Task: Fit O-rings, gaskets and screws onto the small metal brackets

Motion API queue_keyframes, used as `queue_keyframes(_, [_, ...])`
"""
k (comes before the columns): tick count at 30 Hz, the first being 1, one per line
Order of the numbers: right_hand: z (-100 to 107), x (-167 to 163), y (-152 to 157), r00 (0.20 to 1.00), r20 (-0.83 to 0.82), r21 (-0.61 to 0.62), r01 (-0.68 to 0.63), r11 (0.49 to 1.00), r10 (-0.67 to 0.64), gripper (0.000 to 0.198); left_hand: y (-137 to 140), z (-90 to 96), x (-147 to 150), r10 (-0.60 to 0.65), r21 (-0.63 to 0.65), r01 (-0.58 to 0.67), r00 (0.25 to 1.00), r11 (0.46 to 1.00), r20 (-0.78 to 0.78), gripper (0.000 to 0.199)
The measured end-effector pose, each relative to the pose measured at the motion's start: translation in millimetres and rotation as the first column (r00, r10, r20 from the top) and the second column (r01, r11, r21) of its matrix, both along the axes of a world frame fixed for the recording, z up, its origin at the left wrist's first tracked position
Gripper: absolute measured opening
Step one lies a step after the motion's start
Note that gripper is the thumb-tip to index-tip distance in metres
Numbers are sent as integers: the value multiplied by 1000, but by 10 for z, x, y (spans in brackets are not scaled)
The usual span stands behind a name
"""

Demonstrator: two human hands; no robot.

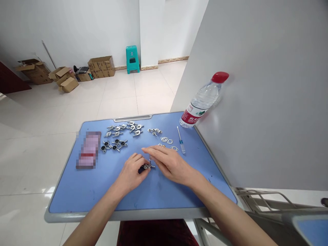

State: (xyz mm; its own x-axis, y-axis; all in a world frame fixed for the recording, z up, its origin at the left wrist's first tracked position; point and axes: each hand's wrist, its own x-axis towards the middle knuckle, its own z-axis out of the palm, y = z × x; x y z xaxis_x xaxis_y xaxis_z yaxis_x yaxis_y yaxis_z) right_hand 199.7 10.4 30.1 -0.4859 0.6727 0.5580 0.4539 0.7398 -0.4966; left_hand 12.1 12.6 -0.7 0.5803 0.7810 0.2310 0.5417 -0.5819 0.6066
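Note:
On the blue table (102, 191), my left hand (133, 171) grips a small metal fitting (146, 166) between thumb and fingers, low over the surface. A thin metal stem (150, 160) stands up from it. My right hand (170, 162) is beside the stem, its fingers stretched out to the left above it. Whether the right fingertips touch the stem is hard to tell. Beyond the hands lie several similar metal fittings with black round centres (117, 141), several U-shaped metal fittings (132, 127), a pile of small metal pieces (154, 131) and flat oval metal plates (169, 141).
A screwdriver (181, 144) with a clear blue handle lies right of the plates. A red-capped water bottle (202, 102) stands at the back right corner by a grey panel (266, 102). A blurred pinkish flat item (89, 148) lies left. Cardboard boxes (102, 67) and a teal stool (132, 59) stand beyond.

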Motion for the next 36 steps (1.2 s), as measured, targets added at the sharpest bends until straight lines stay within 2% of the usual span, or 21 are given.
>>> queue_keyframes(3, [-24, -12, -3, 996, -60, -8, 64, 998, -65, 18, -3, 3, -2, 0, 1, 0, 1000, 1000, -17, 7])
queue_keyframes(6, [-65, -32, -4, 988, -46, 6, 148, 989, -148, 12, -6, 4, -3, 5, 5, -5, 999, 1000, -34, 7])
queue_keyframes(9, [-74, -35, -5, 993, -27, -23, 118, 993, -119, 20, -4, -4, -1, 5, 8, -5, 1000, 1000, -28, 7])
queue_keyframes(13, [-53, -34, -3, 993, -104, -13, 55, 998, -56, 30, -2, -14, 0, 9, 9, -9, 1000, 1000, -18, 7])
queue_keyframes(17, [-43, -61, -5, 991, -100, -3, 93, 996, -92, 14, -2, -12, -1, 6, 0, -6, 1000, 1000, -28, 6])
queue_keyframes(20, [-56, -77, -8, 986, -101, 3, 133, 991, -132, 10, 2, -18, -3, 4, 2, -4, 999, 1000, -42, 4])
queue_keyframes(23, [-56, -72, -13, 991, -96, 1, 96, 995, -95, 12, 5, -31, -4, 8, 9, -8, 1000, 1000, -27, 5])
queue_keyframes(28, [9, -44, -34, 998, -43, -99, -39, 994, 35, 28, 2, -55, -2, -11, 11, 10, 999, 1000, 50, 9])
queue_keyframes(36, [-68, -65, -18, 987, -94, -36, 124, 992, -127, 10, -22, -25, -5, 30, -14, -31, 999, 999, -42, 9])
